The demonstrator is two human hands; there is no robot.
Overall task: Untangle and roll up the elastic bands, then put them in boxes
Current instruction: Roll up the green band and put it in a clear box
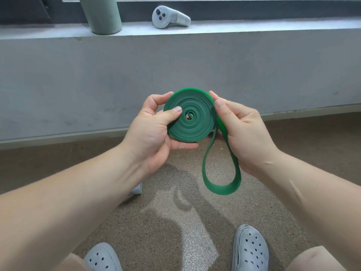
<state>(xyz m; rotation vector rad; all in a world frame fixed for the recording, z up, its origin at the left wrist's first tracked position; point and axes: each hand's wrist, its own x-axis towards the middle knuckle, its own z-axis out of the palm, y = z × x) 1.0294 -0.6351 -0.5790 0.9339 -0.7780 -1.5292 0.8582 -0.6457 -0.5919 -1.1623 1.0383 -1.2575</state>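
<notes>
Speckled floor (175,222) lies under us. Our left hand (154,132) pinches the coiled band (190,116), thumb on its face; our right hand (244,133) grips its loose loop (222,189). We should keep that loop flat and taut while winding. Beyond, a ledge (254,29) holds a controller (170,17) and tumbler (103,14).

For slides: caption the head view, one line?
Left hand and right hand hold a green elastic band rolled into a coil, last loop hanging free.
</notes>
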